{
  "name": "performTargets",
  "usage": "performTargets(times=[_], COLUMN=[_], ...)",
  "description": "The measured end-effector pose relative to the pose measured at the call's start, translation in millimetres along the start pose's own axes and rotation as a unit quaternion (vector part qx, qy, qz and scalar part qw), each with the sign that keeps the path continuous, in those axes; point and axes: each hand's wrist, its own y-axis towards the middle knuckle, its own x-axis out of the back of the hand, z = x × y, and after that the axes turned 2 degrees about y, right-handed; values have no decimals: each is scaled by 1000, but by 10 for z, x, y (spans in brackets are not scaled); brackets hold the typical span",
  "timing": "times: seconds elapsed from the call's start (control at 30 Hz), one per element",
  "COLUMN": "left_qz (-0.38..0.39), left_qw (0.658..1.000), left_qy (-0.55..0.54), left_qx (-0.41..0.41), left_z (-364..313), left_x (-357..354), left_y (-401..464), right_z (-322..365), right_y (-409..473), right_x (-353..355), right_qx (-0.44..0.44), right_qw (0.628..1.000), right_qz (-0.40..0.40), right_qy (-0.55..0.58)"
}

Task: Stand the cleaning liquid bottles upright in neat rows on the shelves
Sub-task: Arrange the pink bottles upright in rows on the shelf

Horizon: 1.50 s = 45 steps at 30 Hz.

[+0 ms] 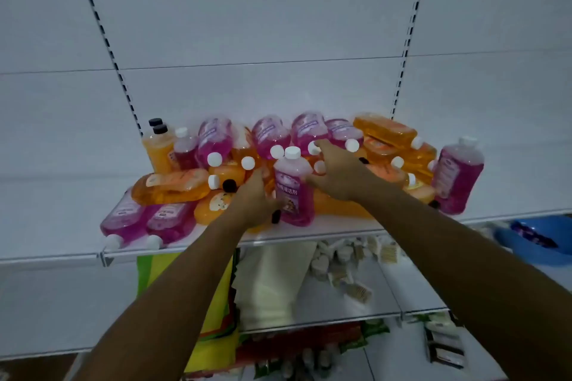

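Note:
A jumbled pile of pink and orange cleaning liquid bottles lies on the white shelf. One pink bottle with a white cap stands upright at the shelf's front middle. My left hand grips its left side and my right hand holds its right side, fingers reaching into the pile behind. At the back left, two orange bottles with black caps and a pink one stand upright. Another pink bottle stands tilted at the far right.
The shelf below holds folded cloth, a green-yellow package and small pale items. A blue basin sits at the right. White back panels with slotted uprights rise behind the pile.

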Motion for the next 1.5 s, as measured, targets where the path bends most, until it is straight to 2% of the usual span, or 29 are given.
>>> performTargets(times=[0.23, 0.37, 0.53, 0.63, 0.73, 0.8, 1.03, 1.17, 1.3, 1.5], left_qz=[37, 24, 14, 38, 95, 128, 163, 188, 205, 202], left_qw=[997, 996, 996, 995, 990, 985, 981, 974, 965, 960], left_qy=[-55, -71, -65, -75, -90, -88, -75, -87, -124, -153], left_qx=[-31, -41, -56, -50, -60, -73, -81, -96, -110, -122], left_z=[254, 270, 225, 158, 31, -79, -607, -1099, -1639, -2346], left_x=[-116, -113, -117, -148, -218, -294, -752, -1234, -1834, -2779], left_y=[209, 249, 228, 209, 151, 85, -91, -163, -211, -169], right_z=[50, 71, -8, -124, -225, -294, -816, -1265, -1789, -2566], right_y=[211, 232, 205, 140, 13, -104, -604, -981, -1425, -2010], right_x=[-367, -459, -375, -223, 31, 206, 710, 1113, 1505, 2013], right_qx=[0, -18, -36, -42, -50, -54, -60, -86, -101, -123], right_qw=[999, 998, 994, 990, 978, 972, 964, 971, 965, 965], right_qz=[24, -26, -36, -27, -16, -1, 45, 21, -21, -91], right_qy=[48, 51, 94, 130, 199, 227, 253, 220, 240, 213])
